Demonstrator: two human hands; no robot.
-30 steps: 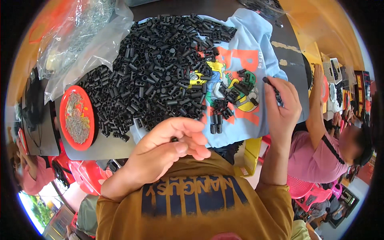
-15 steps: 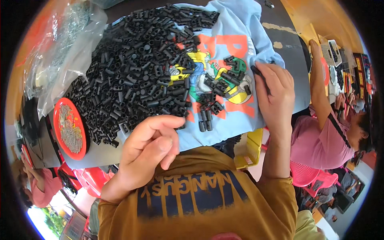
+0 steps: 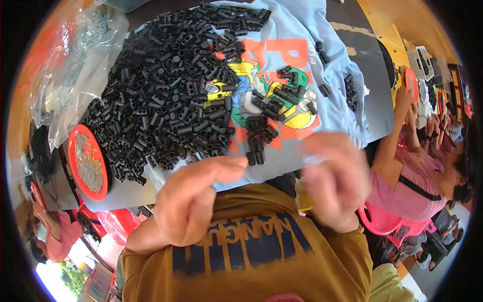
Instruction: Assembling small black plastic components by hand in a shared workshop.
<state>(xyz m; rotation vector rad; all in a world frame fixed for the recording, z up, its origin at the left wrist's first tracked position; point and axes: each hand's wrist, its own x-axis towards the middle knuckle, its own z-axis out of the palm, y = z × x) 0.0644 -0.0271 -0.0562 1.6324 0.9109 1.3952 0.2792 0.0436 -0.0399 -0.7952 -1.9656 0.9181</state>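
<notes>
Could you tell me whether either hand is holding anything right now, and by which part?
It cannot be told. The right hand is blurred by motion, so any small piece in it is hidden. The left hand is half curled with nothing visible in it.

1. We see a heap of black tubes point(image 3: 166, 95) that look like matt plastic, smooth-walled;
2. They lie on a light blue shirt point(image 3: 327, 85) of soft, creased cloth with a flat colour print;
3. The red dish point(image 3: 75, 146) looks like glossy plastic; its small grey pieces point(image 3: 90, 168) look metallic;
4. The clear bag point(image 3: 75, 65) is thin, shiny, crinkled plastic film;
5. Our ochre sleeves point(image 3: 342, 256) are matt knit cloth.
</notes>
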